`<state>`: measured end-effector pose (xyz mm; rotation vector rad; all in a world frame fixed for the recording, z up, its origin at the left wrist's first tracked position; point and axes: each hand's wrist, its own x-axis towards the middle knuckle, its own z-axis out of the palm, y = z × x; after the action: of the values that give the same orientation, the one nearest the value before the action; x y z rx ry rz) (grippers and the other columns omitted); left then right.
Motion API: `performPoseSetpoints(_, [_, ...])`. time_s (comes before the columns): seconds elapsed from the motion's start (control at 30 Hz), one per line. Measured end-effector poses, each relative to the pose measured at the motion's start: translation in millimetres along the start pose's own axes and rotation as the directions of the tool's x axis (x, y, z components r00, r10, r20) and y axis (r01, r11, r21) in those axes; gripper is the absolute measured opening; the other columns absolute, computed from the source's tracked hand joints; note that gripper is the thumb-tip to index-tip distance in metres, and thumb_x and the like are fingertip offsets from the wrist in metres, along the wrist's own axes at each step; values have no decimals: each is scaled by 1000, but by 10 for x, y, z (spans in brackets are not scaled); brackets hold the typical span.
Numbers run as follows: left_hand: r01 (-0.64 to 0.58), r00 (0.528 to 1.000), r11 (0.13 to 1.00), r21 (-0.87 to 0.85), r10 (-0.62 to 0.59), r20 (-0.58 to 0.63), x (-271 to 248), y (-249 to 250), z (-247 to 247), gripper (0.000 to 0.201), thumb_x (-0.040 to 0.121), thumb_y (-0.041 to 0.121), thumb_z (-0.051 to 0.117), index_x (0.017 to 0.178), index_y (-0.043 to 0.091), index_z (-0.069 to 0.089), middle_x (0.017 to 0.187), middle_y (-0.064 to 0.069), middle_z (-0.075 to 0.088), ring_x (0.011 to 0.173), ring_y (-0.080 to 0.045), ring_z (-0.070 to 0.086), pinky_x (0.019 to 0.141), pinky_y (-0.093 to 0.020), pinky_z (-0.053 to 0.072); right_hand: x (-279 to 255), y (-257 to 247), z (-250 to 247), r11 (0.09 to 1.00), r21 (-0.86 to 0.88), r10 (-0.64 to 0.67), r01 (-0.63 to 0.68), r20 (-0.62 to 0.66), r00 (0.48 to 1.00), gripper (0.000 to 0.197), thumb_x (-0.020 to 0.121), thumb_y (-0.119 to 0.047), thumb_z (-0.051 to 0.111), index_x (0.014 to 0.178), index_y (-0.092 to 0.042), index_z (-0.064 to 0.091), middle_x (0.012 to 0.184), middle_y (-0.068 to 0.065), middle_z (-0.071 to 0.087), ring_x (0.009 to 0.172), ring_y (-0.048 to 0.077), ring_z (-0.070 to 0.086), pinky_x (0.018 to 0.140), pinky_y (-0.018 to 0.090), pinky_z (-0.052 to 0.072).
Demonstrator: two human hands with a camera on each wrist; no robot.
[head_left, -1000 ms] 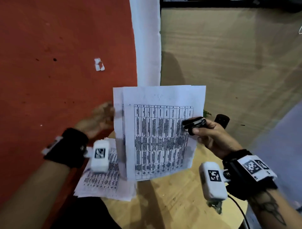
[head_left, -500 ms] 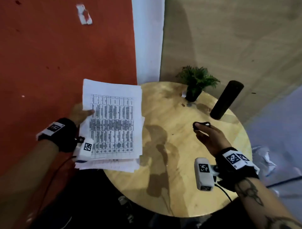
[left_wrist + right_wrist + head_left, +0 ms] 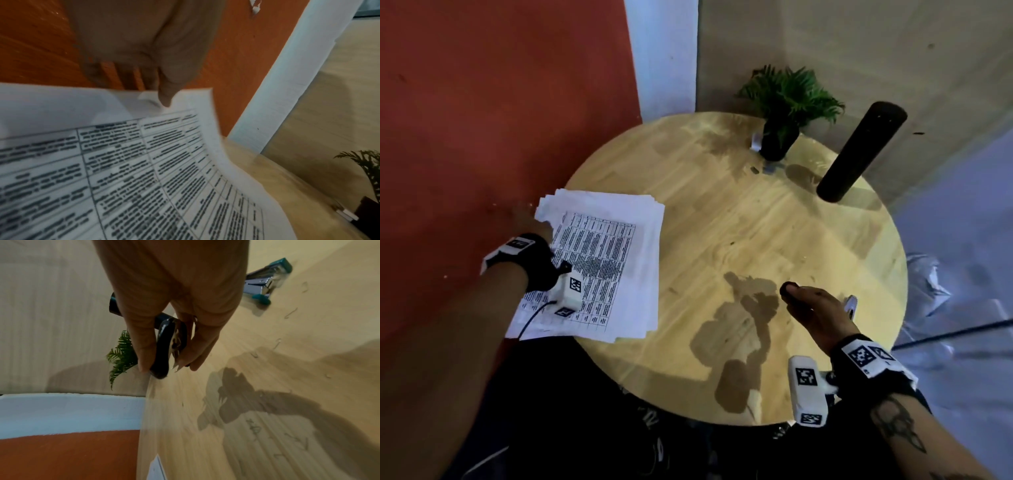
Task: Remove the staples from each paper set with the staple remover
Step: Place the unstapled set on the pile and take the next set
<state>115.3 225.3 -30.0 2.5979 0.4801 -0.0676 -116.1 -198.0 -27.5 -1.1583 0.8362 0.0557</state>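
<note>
Glossy wooden table (image 3: 722, 212), matt printed paper stack (image 3: 626, 260)

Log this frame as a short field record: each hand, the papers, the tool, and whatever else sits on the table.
left hand: thumb pinching the far-left corner of the paper stack
right hand: gripping the black staple remover above the round wooden table
papers: printed tables face up, stack overhangs the table's left edge
stapler: teal and metal, on the table beside the right hand
loose staples: scattered near the stapler
far side: potted plant, black cylinder
</note>
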Motion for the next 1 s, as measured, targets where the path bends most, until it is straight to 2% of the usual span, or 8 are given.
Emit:
performPoseSetpoints(0.03, [-33, 999, 998, 45, 34, -30, -53, 29, 87, 55, 86, 25, 63, 133, 2, 45, 141, -25, 42, 129, -38, 40, 110, -47, 29, 18, 22, 8, 1000, -22, 0, 0, -4, 1000, 77, 35, -38, 94, 93, -10, 53, 85, 3, 74, 90, 17, 69, 61, 23, 54])
performPoseSetpoints(0.17, [-310, 906, 913, 266, 199, 374, -596, 213, 536, 71, 79, 38, 69, 142, 25, 38, 153, -16, 26, 141, -35, 21, 112, -52, 25, 50, 101, 199, 947, -320, -48, 41, -14, 999, 31, 89, -30, 61, 115, -14, 52, 103, 8, 61, 103, 28, 55, 78, 38, 42])
performPoseSetpoints(0.27, [-422, 793, 808, 412, 109, 600, -910, 190, 889, 85, 81, 41, 67, 150, 26, 19, 156, -14, 18, 144, -33, 14, 114, -45, 22, 163, 153, 397, 628, -735, -230, 258, 142, 963, 37, 90, -39, 59, 110, -7, 60, 107, 15, 61, 104, 32, 56, 78, 34, 40])
performPoseSetpoints(0.43, [-366, 831, 825, 430, 82, 550, -1023, 146, 1042, 86, 84, 36, 68, 150, 28, 14, 157, -18, 5, 144, -41, 10, 112, -47, 24, 438, 72, 926, 215, -882, -259, 420, 363, 895, 45, 83, -23, 67, 116, -1, 48, 118, 18, 47, 100, 34, 52, 74, 34, 38])
performPoseSetpoints(0.63, [-363, 838, 850, 382, 119, 532, -1018, 81, 1058, 85, 85, 35, 67, 151, 29, 14, 158, -18, 2, 145, -37, 6, 115, -42, 13, 801, 46, 1490, -32, -899, -159, 437, 436, 886, 43, 91, -19, 56, 127, -3, 38, 127, 18, 45, 111, 36, 51, 79, 42, 44])
performPoseSetpoints(0.77, [-376, 840, 842, 387, 134, 525, -1024, 26, 1055, 85, 85, 36, 67, 151, 27, 14, 157, -20, 4, 145, -37, 7, 115, -41, 8, 853, 14, 1504, 30, -901, -130, 433, 426, 895, 57, 87, -24, 60, 134, -8, 32, 127, 18, 45, 113, 37, 51, 82, 43, 45])
performPoseSetpoints(0.9, [-366, 829, 825, 430, 80, 553, -1059, 77, 980, 85, 86, 36, 66, 151, 27, 12, 158, -20, 2, 144, -39, 7, 114, -42, 12, 796, -272, 1104, 312, -883, -248, 350, 280, 927, 66, 85, -35, 63, 138, -12, 33, 131, 14, 49, 114, 32, 52, 87, 41, 46])
performPoseSetpoints(1.0, [-380, 821, 803, 460, 65, 567, -1091, 145, 915, 85, 88, 37, 64, 152, 24, 8, 157, -22, 0, 144, -40, 6, 114, -41, 13, 737, -530, 638, 565, -752, -407, 340, 104, 907, 53, 87, -29, 64, 131, -8, 43, 115, 11, 61, 97, 26, 61, 75, 28, 43])
